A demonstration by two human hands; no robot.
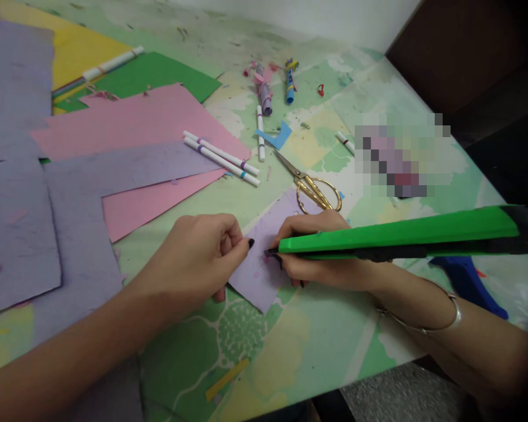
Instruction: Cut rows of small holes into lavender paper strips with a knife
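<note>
A small lilac paper piece [254, 287] with faint purple spots lies at an angle on the table between my hands. My left hand [198, 252] is closed at its left edge, the dark-nailed thumb against the curled index finger; whatever is pinched there is hidden or too small to name. Held like a pen in my right hand [319, 258] is a long green tool [396, 230] with a black underside and a black far end. Its dark tip points down at the lilac paper. Gold-handled scissors [319, 193] lie just beyond my right hand, blades slightly apart.
Large purple sheets [81, 234], a pink sheet [149, 117] and a green sheet [171, 73] overlap on the left. Two white markers [222, 158] rest on them. Decorated paper rolls [289, 82] and a blue scrap [279, 136] lie farther back. A blue handle [473, 284] sits behind my right wrist.
</note>
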